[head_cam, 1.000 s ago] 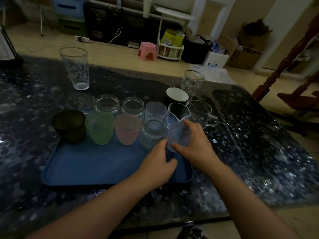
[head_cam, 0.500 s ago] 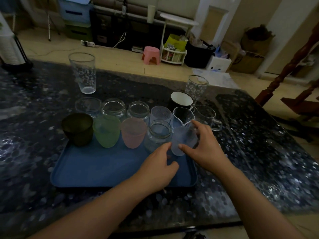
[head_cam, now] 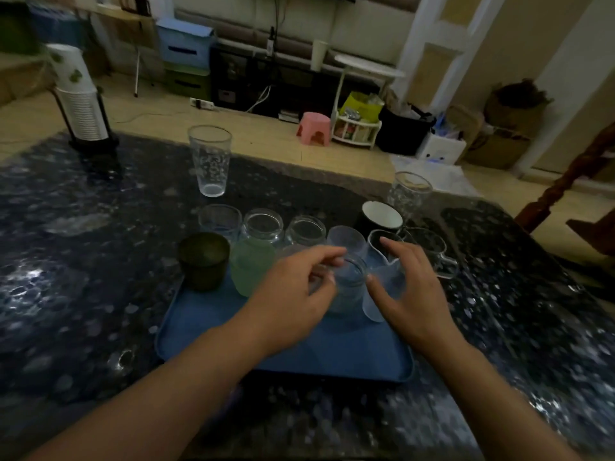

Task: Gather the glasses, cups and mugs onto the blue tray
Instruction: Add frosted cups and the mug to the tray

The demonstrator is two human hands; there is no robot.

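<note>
The blue tray (head_cam: pixel 206 331) lies on the dark speckled table. On it stand a dark green cup (head_cam: pixel 203 261), a green cup (head_cam: pixel 251 269), a pink cup (head_cam: pixel 293 251) mostly hidden by my left hand, a glass jar (head_cam: pixel 349 287) and a frosted cup (head_cam: pixel 382 294). Behind these is a row of clear glasses and jars (head_cam: pixel 263 224). My left hand (head_cam: pixel 293 297) hovers with loosely curled fingers at the jar's rim. My right hand (head_cam: pixel 411 287) is spread around the frosted cup, thumb beside it. A tall glass (head_cam: pixel 209 161), a patterned glass (head_cam: pixel 411 191), a black mug (head_cam: pixel 381 216) and a handled glass mug (head_cam: pixel 432 251) stand off the tray.
A small glass pitcher (head_cam: pixel 377 242) stands at the tray's far right corner under my right fingertips. A stack of paper cups in a holder (head_cam: pixel 83 104) is at the table's far left. Beyond the table are a pink stool (head_cam: pixel 314 128) and boxes on the floor.
My left hand rose from the tray's front to the glass jar's rim. My right hand's fingers opened from around the frosted cup, which stands on the tray. The view tilted up.
</note>
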